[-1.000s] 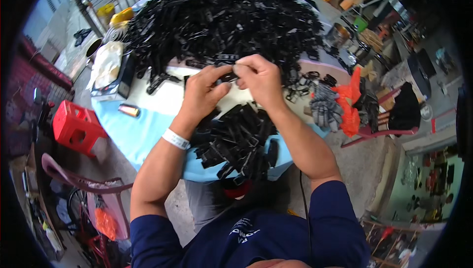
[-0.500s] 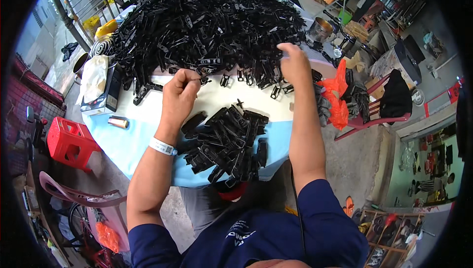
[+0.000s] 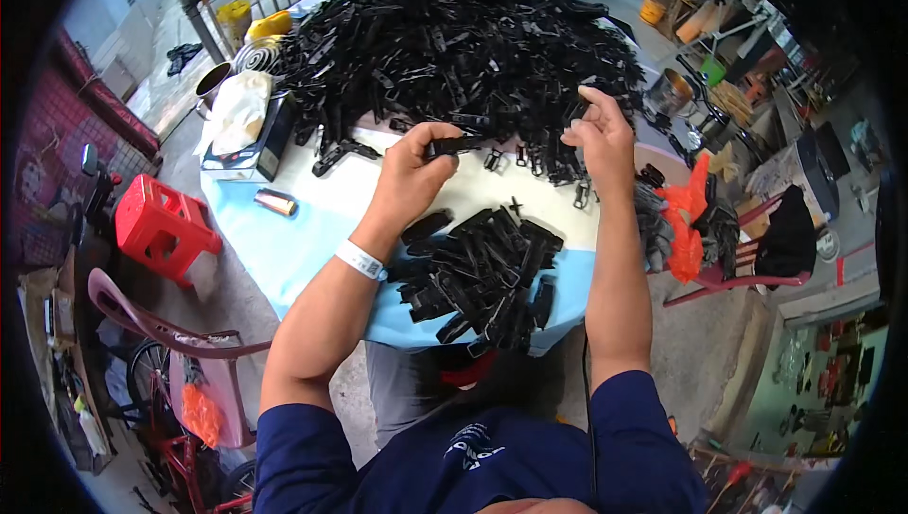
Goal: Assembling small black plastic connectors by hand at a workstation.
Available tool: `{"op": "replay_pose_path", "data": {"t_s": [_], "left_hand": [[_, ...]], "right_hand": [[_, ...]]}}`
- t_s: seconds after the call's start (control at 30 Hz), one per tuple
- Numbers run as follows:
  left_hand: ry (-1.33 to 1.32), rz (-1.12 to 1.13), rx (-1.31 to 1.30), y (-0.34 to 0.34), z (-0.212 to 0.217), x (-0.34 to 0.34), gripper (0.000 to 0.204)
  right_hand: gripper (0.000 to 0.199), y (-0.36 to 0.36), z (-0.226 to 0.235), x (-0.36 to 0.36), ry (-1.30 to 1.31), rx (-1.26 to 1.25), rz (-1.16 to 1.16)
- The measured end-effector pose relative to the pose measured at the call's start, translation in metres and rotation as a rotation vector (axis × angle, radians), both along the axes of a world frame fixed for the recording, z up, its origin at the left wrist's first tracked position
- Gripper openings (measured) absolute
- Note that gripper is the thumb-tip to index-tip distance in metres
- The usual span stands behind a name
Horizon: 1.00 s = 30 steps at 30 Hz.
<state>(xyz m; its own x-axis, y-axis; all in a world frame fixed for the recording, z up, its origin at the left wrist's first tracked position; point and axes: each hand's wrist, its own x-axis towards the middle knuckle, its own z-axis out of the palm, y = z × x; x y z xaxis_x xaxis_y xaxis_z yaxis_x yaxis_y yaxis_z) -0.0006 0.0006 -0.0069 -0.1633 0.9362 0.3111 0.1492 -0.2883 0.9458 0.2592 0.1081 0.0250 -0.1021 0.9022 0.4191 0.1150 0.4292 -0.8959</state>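
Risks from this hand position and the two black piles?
1. The small stack of black parts overhangs the near table edge; a forearm nudge may drop pieces.
2. The big black pile slopes toward the right hand; pulling one piece may slide others.
3. The left hand holds its black strip by fingertips only; it may slip.

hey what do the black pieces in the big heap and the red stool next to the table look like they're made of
Black pieces: probably moulded plastic, uniform black with a dull sheen; the left hand holds one. Red stool: likely moulded plastic too, one solid glossy colour with slotted sides.
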Motion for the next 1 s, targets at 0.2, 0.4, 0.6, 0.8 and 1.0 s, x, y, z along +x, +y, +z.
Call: {"op": "replay_pose_path", "data": {"t_s": [0.2, 0.4, 0.6, 0.8, 1.0], "left_hand": [[0.048, -0.082, -0.069, -0.008, 0.013, 0.007, 0.022], [0.014, -0.092, -0.082, -0.007, 0.011, 0.006, 0.022], [0.061, 0.035, -0.003, -0.005, 0.006, 0.007, 0.028], [0.114, 0.003, -0.007, -0.003, 0.007, 0.008, 0.028], [0.193, 0.002, 0.051, -0.004, 0.006, 0.009, 0.030]], "right_hand": [[0.035, -0.021, 0.007, -0.016, 0.081, -0.136, 0.244], [0.025, -0.023, 0.002, -0.023, -0.248, -0.207, 0.155], [0.017, -0.019, -0.006, -0.019, -0.381, 0.029, 0.058], [0.029, -0.034, -0.006, -0.033, 0.217, -0.256, 0.443], [0.028, -0.050, -0.006, -0.062, 0.209, -0.335, 0.484]]}}
